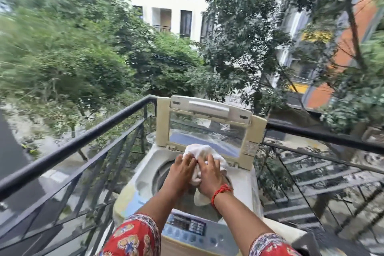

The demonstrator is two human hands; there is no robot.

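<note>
A white cloth (204, 153) is bunched over the open drum of a top-loading washing machine (143, 181). My left hand (182, 169) grips the cloth's left side. My right hand (209, 174), with a red thread at its wrist, grips the cloth's right side, and a fold hangs below that wrist. Behind the cloth the machine's clear lid (207, 122) stands raised. The inside of the drum is mostly hidden by my hands and the cloth.
The machine stands in a balcony corner, fenced by a black metal railing (83, 141) on the left and right. Its control panel (187, 228) lies near my forearms. Trees and apartment buildings lie beyond, with a street far below at left.
</note>
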